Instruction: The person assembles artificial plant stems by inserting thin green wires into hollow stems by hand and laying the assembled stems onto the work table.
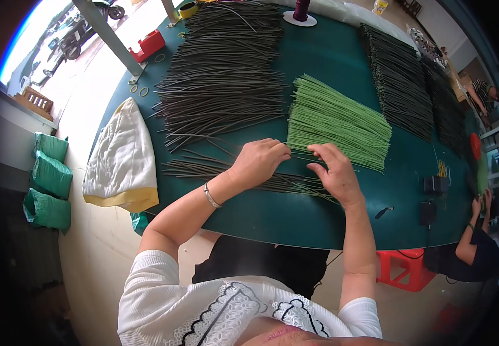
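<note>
My left hand (261, 162) is closed in a pinch around the end of a thin dark stick, over the near edge of the work. To its right, my right hand (337, 173) has thumb and forefinger apart beside a thin green stick. Below both hands lies a loose row of dark sticks (203, 168), with green ends at its right. Just beyond them is a pile of green sticks (339, 124). A large pile of dark sticks (223, 75) spreads over the table behind my left hand.
The green table (249, 228) also bears a white cloth (124, 155), a red tape dispenser (148, 45), a thread spool (300, 14), more dark sticks (402, 86) and small black boxes (436, 185). A red stool (402, 270) stands below. People sit at right.
</note>
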Demonstrator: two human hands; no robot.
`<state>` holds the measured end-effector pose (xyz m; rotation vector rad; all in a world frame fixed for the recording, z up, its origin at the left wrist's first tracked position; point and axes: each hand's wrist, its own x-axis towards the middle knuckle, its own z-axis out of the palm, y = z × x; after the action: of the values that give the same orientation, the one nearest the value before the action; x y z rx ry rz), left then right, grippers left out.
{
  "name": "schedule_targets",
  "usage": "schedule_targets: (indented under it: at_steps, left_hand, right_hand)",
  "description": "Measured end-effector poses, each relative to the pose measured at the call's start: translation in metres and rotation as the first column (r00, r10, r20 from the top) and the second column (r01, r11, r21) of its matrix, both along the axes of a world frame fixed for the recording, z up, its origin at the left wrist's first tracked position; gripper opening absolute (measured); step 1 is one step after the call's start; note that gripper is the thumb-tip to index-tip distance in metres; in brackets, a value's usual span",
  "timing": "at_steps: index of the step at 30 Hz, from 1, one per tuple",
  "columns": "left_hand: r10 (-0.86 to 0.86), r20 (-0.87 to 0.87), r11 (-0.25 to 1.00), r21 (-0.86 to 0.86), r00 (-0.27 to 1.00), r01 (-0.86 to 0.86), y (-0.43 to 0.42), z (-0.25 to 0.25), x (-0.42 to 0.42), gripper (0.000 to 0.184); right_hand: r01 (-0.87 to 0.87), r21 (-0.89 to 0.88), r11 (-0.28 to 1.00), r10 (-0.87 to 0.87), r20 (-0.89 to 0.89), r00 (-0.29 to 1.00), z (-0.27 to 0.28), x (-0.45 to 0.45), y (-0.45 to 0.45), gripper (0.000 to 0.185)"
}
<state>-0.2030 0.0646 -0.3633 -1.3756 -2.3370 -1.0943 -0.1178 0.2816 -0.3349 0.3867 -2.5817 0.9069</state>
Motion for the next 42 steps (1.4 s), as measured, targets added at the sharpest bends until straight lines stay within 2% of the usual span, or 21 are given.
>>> schedule_targets:
  at_steps: [1,2,4,9,10,11,13,15,16,19,22,24,25,27,28,29,31,32,37,39,42]
  left_hand:
    - [0.009,0.0,1.0,0.0,1.0,-0.009,-0.002,0.0,-0.001,0.009]
    - [0.036,0.0,0.999,-0.001,0.999,-0.036,-0.004,-0.001,-0.004,0.008]
    - [0.073,-0.006,0.997,0.001,0.997,-0.073,-0.006,0.0,-0.008,0.008]
    - [0.038,0.023,0.999,0.013,0.999,-0.038,-0.004,0.001,-0.001,0.008]
    - [0.036,0.03,0.999,0.014,0.999,-0.036,-0.002,0.0,0.003,0.008]
    - [-0.005,0.044,0.999,-0.043,0.999,0.007,-0.001,0.001,0.007,0.01]
    - [-0.052,0.067,0.994,-0.094,0.996,0.058,-0.001,0.005,0.01,0.011]
    - [0.01,0.021,0.982,-0.187,1.0,-0.006,-0.012,0.025,0.001,0.017]
    - [0.082,0.013,0.952,-0.298,0.997,-0.074,-0.023,0.029,-0.008,0.021]
    - [0.215,-0.07,0.823,-0.524,0.974,-0.22,-0.054,0.027,-0.024,0.028]
    - [0.251,-0.052,0.789,-0.568,0.967,-0.235,-0.077,0.031,-0.011,0.027]
    - [0.246,-0.011,0.819,-0.533,0.969,-0.214,-0.089,0.027,-0.004,0.028]
    - [0.252,0.038,0.846,-0.494,0.967,-0.201,-0.092,0.026,-0.002,0.029]
    - [0.266,0.048,0.85,-0.483,0.963,-0.21,-0.09,0.026,-0.004,0.022]
    - [0.291,0.019,0.873,-0.413,0.956,-0.258,-0.085,0.022,-0.008,0.018]
    - [0.321,-0.001,0.89,-0.343,0.947,-0.302,-0.082,0.019,-0.011,0.015]
    - [0.313,-0.033,0.903,-0.3,0.949,-0.308,-0.063,0.02,-0.021,0.014]
    - [0.307,-0.07,0.916,-0.25,0.949,-0.315,-0.049,0.022,-0.029,0.015]
    - [0.35,-0.196,0.837,-0.373,0.916,-0.4,-0.006,-0.009,-0.062,0.015]
    - [0.365,-0.209,0.831,-0.366,0.907,-0.419,-0.004,-0.015,-0.069,0.011]
    - [0.342,-0.286,0.828,-0.36,0.895,-0.431,-0.008,-0.019,-0.068,0.009]
  right_hand:
    - [0.086,-0.017,0.996,-0.085,0.053,0.995,0.006,0.005,0.007,0.015]
    - [0.077,-0.016,0.997,-0.076,0.052,0.996,0.007,0.01,0.02,0.015]
    - [0.169,-0.106,0.98,-0.137,0.257,0.956,0.008,0.015,0.046,0.009]
    - [0.093,-0.13,0.987,-0.059,0.242,0.969,0.001,0.006,0.028,0.004]
    - [0.026,-0.141,0.99,0.012,0.263,0.965,0.001,0.004,0.018,0.004]
    - [-0.042,-0.154,0.987,0.085,0.285,0.955,0.002,0.003,0.01,0.004]
    - [-0.059,-0.153,0.986,0.105,0.313,0.944,0.001,0.003,0.009,0.005]
    - [-0.051,-0.224,0.973,0.14,0.402,0.905,0.002,0.004,0.016,0.005]
    - [0.012,-0.262,0.965,0.122,0.491,0.863,0.0,0.007,0.024,0.005]
    - [-0.011,-0.222,0.975,0.143,0.587,0.797,0.002,0.012,0.039,0.006]
    - [-0.061,-0.176,0.983,0.158,0.614,0.773,0.009,0.013,0.038,0.008]
    - [-0.096,-0.163,0.982,0.182,0.672,0.718,0.011,0.015,0.039,0.011]
    - [-0.088,-0.166,0.982,0.178,0.667,0.724,0.009,0.015,0.042,0.011]
    - [0.076,-0.323,0.943,0.076,0.433,0.898,0.007,0.014,0.049,0.017]
    - [0.185,-0.274,0.944,-0.065,0.395,0.916,0.01,0.011,0.055,0.021]
    - [0.189,-0.275,0.943,-0.068,0.396,0.916,0.007,0.009,0.061,0.021]
    - [0.315,-0.042,0.948,-0.311,0.07,0.948,-0.006,0.007,0.074,0.016]
    - [0.351,-0.038,0.935,-0.34,0.173,0.924,-0.008,0.006,0.078,0.013]
    - [0.274,0.034,0.961,-0.276,0.049,0.96,-0.03,-0.002,0.093,0.008]
    - [0.271,-0.015,0.962,-0.268,0.108,0.957,-0.034,-0.003,0.096,0.006]
    - [0.277,0.024,0.961,-0.278,0.085,0.957,-0.032,-0.006,0.095,0.006]
